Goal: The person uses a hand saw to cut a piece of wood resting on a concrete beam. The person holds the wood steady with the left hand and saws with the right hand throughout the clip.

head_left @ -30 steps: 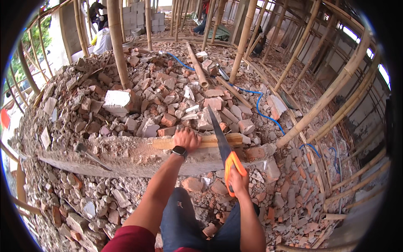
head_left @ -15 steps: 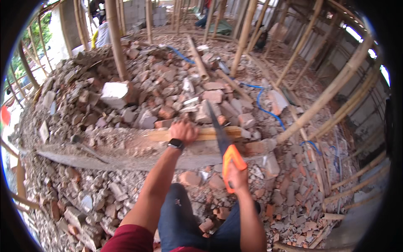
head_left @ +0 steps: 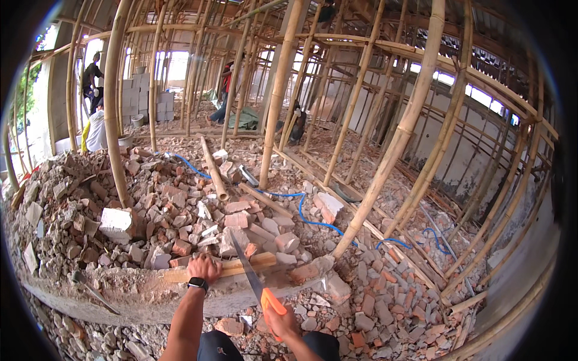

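My left hand (head_left: 203, 267), a dark watch on its wrist, grips a light wooden board (head_left: 244, 265) lying on the edge of a broken concrete ledge (head_left: 153, 293). My right hand (head_left: 278, 317) is closed round the orange handle of a handsaw (head_left: 253, 275), whose long blade slants across the board, right of my left hand, with its tip toward the rubble. A long metal tool (head_left: 98, 295) with a heavier head lies on the ledge at the left.
Rubble (head_left: 180, 195) spreads behind and below the ledge, with a loose bamboo length (head_left: 212, 165) and blue hose (head_left: 322, 224). Upright bamboo poles (head_left: 397, 150) surround it. Several people (head_left: 95, 81) are farther back, near grey blocks (head_left: 135, 99) on the left.
The view has tilted up and swung, showing more scaffolding and roof; the ledge and my hands sit lower and farther left in it. My hands still hold the board and saw.
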The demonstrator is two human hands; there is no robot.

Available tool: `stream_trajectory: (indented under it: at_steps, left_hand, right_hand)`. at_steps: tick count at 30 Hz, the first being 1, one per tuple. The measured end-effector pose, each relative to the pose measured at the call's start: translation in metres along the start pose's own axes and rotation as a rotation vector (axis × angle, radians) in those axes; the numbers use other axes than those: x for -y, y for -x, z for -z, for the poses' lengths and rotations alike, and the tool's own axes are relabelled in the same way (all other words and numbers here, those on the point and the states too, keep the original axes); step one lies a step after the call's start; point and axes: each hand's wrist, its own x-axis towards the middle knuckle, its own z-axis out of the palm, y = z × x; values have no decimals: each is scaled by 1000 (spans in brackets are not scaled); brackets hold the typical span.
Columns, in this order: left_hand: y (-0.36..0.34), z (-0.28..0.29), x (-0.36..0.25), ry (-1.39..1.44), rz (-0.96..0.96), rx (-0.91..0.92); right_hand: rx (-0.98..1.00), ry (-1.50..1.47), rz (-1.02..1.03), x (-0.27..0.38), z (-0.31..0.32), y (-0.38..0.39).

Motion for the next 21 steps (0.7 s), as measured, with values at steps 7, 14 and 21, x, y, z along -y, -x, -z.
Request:
stream_trajectory:
  at_steps: [7, 14, 21]
  left_hand:
    - [1, -9, 4, -2, -49, 10]
    - [11, 11, 6, -114, -441, 55]
    - [15, 10, 0, -170, -417, 16]
  right_hand:
    - [-227, -131, 555, -29, 121, 65]
    - [-554, -467, 242, -30, 192, 131]
    - [-605, -520, 112, -42, 193, 135]
